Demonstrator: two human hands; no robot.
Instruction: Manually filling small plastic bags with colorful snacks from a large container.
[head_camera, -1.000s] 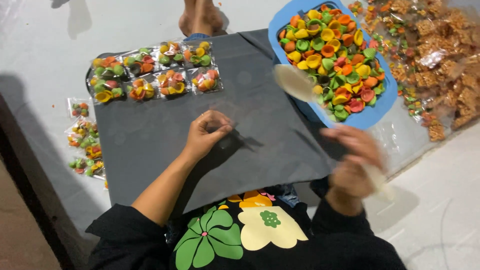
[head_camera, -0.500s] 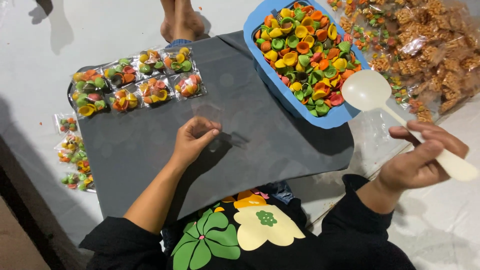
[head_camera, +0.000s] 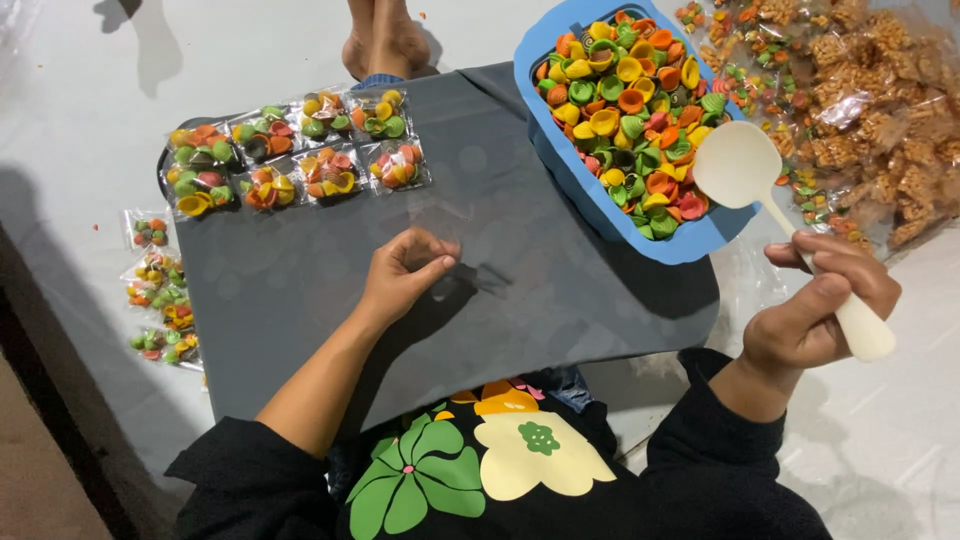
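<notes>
Right hand (head_camera: 815, 310) grips a cream scoop (head_camera: 740, 170), bowl at the blue tray (head_camera: 560, 160) rim. Left hand (head_camera: 405, 270), beside the tray on the grey mat (head_camera: 560, 290), pinches what may be a clear bag.

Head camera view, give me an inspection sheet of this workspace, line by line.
Surface: dark grey board across the lap, over a pale floor.
Job's things: blue tub heaped with coloured shell crackers; cream plastic scoop, bowl at the tub's rim.
Clutter: eight filled clear packets on the board; more packets on the floor; bagged brown snacks.
Hands: right hand grips the scoop handle; left hand curled on the board, contents unclear.
Cables: nothing seen.
Surroundings: bare feet beyond the board.
</notes>
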